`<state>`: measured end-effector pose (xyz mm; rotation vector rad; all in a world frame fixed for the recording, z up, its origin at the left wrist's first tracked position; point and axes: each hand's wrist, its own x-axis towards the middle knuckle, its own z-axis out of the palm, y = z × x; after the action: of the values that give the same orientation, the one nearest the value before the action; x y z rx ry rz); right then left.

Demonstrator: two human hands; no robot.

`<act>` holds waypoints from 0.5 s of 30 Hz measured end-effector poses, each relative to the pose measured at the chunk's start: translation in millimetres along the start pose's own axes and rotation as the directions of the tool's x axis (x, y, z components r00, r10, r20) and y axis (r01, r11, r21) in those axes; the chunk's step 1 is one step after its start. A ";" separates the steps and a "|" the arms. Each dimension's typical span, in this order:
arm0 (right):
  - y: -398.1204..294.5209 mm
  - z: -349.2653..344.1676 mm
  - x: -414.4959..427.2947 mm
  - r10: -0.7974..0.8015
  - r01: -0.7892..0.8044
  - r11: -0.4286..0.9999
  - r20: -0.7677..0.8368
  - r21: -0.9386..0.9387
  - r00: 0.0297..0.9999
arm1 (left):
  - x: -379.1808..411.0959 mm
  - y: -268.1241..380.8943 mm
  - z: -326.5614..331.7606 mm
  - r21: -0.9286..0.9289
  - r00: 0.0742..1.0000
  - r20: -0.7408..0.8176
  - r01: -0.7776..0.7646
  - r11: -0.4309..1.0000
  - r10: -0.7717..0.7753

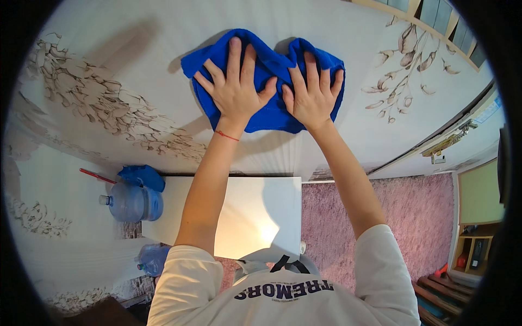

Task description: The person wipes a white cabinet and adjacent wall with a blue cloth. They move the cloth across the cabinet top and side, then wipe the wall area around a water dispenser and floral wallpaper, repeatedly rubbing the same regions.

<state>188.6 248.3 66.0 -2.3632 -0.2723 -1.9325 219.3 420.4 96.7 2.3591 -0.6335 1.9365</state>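
A blue cloth lies spread against the white wall, which has a brown floral pattern. My left hand presses flat on the cloth's left half, fingers spread and pointing up, with a red string around the wrist. On the right half rests my right hand, also flat with fingers apart. The cloth's upper edge is folded over and partly covers some fingertips of both hands. Both arms reach forward, and the cloth's underside is hidden.
Below my arms stands a white-topped table or cabinet. Large blue water bottles are at its left, near a blue bag. A door latch is at right, above pink carpet. Brown wooden slats occupy the lower right.
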 end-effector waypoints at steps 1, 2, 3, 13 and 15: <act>-1.1 0.7 -0.1 0.003 -0.003 1.000 -0.008 0.005 1.000 | -0.2 -0.7 -0.3 -0.001 1.000 0.001 -0.001 1.000 0.001; -2.6 1.0 -0.5 0.008 -0.007 1.000 -0.015 0.007 1.000 | -0.8 -1.4 -1.0 -0.004 1.000 0.001 -0.002 1.000 0.002; -3.3 1.0 -0.2 0.006 -0.006 1.000 -0.022 0.010 1.000 | -1.2 -1.7 -1.9 -0.005 1.000 -0.001 0.002 1.000 -0.002; -0.8 7.1 -10.5 0.001 -0.001 1.000 -0.010 -0.004 1.000 | -4.2 3.8 -0.4 -0.018 0.999 -0.034 0.012 1.000 -0.013; 2.0 5.9 -21.1 -0.028 0.028 0.999 0.034 -0.022 0.999 | -15.4 9.0 -0.5 -0.006 1.000 0.009 0.013 1.000 -0.013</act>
<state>190.7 245.5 44.3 -2.4216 -0.2886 -1.9188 213.7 416.8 80.2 2.3631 -0.6224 1.9172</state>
